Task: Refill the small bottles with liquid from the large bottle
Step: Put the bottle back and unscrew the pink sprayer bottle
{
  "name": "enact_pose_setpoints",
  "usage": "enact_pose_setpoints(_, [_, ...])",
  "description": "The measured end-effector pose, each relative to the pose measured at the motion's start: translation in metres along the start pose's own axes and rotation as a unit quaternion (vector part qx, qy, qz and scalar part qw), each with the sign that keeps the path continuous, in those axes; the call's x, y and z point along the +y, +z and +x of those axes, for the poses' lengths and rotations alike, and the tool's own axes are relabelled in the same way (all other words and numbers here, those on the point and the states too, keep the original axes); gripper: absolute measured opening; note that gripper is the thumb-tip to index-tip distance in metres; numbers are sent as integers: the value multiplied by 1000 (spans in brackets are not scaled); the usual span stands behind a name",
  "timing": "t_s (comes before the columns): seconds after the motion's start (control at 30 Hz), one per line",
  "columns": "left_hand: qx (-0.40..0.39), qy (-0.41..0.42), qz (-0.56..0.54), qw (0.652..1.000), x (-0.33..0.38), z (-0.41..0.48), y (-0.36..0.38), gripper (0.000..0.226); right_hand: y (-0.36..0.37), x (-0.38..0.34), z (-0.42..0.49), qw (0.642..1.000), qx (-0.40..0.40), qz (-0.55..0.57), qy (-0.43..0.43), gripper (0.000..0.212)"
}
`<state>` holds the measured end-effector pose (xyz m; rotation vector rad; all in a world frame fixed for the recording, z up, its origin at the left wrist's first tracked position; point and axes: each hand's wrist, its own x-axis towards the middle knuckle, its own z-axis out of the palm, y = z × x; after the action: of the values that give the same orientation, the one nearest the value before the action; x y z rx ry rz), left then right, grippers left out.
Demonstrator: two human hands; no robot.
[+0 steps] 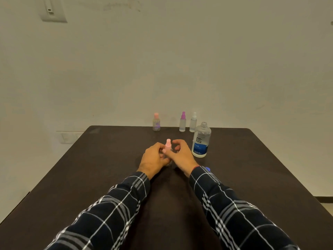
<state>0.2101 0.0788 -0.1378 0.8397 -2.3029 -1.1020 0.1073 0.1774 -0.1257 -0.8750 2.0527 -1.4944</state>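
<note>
At frame centre, the left hand grips a pink-capped small bottle; the right hand curls loosely beside its cap — grip unclear. Right of them, the large bottle stands uncapped; three small bottles behind look capped — filling likely unfinished.

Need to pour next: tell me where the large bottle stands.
Head view: the large bottle stands uncapped on the table, just right of the right hand, in front of the white-capped bottle.

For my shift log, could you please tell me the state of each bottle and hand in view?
large bottle: upright, cap off
pink-capped spray bottle: upright, capped, between both hands
left hand: gripping its body
right hand: fingers curled, loose by the cap
three small bottles at the far edge: upright, capped
</note>
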Motion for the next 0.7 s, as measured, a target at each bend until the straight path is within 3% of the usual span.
enact_pose_setpoints(0.07, [4, -4, 12, 1000, 1, 0, 0, 33, 5, -5, -1, 999, 41, 14, 29, 56])
enact_pose_setpoints(0.13, [4, -4, 18, 1000, 1, 0, 0, 32, 8, -7, 0, 998, 63, 0, 22, 41])
enact_pose_setpoints(0.23, [0, -4, -9, 1000, 2, 0, 1, 32, 3, -5, 2, 1000, 15, -3, -13, 22])
enact_pose_setpoints(0.33, [4, 5, -12, 1000, 1, -1, 2, 32, -6, 1, 4, 998, -52, -28, -38, 42])
enact_pose_setpoints(0.43, [8, 5, -14, 1000, 1, -2, 2, 30, -2, 4, 6, 999, -3, -41, -9, 54])
enact_pose_setpoints(0.57, [4, -3, 6, 1000, 1, -1, 0, 31, 10, 2, 8, 998, 58, -31, -16, 37])
enact_pose_setpoints(0.7, [-1, -5, -9, 1000, 3, 0, 1, 30, 7, 4, 10, 996, 36, -49, -58, 26])
